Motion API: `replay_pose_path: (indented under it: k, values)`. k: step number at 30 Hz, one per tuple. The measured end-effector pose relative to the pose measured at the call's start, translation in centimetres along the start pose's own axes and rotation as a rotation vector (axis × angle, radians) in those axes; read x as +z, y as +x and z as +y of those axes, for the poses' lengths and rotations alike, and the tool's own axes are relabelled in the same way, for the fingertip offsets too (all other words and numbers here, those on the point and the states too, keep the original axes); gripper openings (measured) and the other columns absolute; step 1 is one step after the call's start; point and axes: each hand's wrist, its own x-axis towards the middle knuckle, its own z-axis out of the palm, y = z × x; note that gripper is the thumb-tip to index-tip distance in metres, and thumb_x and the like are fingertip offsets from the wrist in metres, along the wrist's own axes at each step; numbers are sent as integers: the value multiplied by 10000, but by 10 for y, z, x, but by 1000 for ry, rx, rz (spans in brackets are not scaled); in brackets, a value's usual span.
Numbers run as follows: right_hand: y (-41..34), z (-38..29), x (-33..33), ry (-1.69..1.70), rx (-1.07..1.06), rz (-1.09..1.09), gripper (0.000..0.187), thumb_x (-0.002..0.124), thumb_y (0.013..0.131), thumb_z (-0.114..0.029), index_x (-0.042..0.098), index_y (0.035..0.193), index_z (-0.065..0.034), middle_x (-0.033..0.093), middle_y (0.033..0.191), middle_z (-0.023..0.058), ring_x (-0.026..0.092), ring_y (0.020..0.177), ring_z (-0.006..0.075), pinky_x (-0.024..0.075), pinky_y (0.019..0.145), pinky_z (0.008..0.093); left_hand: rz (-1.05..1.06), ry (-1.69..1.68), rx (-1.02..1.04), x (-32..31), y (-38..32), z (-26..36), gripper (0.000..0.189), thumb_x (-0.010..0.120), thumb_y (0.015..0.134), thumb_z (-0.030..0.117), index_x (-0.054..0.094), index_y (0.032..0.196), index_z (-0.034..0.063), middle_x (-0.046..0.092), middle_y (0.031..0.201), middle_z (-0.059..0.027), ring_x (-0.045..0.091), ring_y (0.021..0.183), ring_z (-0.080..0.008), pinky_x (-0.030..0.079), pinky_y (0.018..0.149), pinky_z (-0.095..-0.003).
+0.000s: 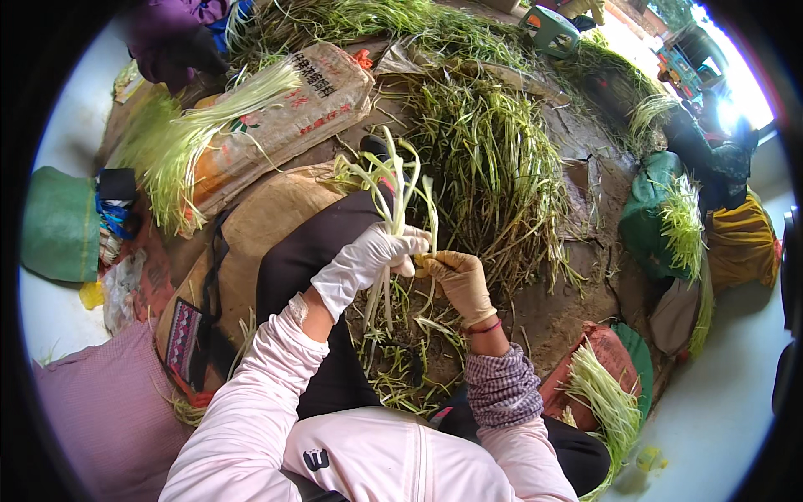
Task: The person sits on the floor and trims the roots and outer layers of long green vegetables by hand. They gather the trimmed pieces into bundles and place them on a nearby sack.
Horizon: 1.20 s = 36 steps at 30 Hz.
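Observation:
A small bunch of pale leafy stalks, possibly garlic chives or young garlic, stands up out of my left hand, which wears a white glove. Its lower ends hang below the fist. Close beside it, my right hand, in a yellowish glove, pinches a single thin stalk. The fingertips of both hands nearly meet. Beyond my hands lies a big heap of untrimmed green stalks with brownish lower ends. Stripped leaves and scraps litter the ground between my legs.
A printed woven sack at upper left carries a long bundle of pale stalks. More bundles rest on sacks at right. Other people sit at upper left and right. A green plastic stool stands at the back.

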Motion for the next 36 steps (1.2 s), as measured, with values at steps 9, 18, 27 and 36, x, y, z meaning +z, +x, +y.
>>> replay_pose_path:
  k: [9, 18, 27, 36]
  values:
    - [-3, -3, -27, -173, -51, 53, 250, 664, 875, -101, 665, 1112, -23, 694, 936, 27, 590, 680, 41, 450, 533, 164, 13, 95, -43, 3, 5, -7, 222, 734, 818, 193, 693, 929, 6, 607, 675, -8, 569, 505, -94, 479, 490, -212]
    - [31, 2, -27, 117, -81, -11, 214, 651, 898, -175, 652, 1052, -26, 643, 741, -3, 548, 577, 51, 416, 459, 194, -118, 175, -38, 9, -1, -3, 193, 703, 833, 173, 684, 914, -1, 620, 694, -20, 599, 547, -100, 505, 502, -230]
    - [23, -3, -83, 425, -123, 755, 179, 582, 939, -220, 662, 981, -66, 660, 734, 20, 528, 497, 85, 404, 432, 212, -136, 47, -39, 8, -11, 7, 215, 685, 858, 188, 640, 932, -8, 600, 699, -25, 585, 555, -109, 471, 517, -218]
    - [-20, 9, -3, 21, -100, -438, 347, 557, 959, -255, 611, 1166, 18, 670, 948, 50, 620, 822, 113, 508, 778, 253, -9, -491, 158, -9, -13, 29, 205, 657, 876, 131, 586, 1027, 12, 603, 728, -32, 595, 568, -138, 518, 557, -270]
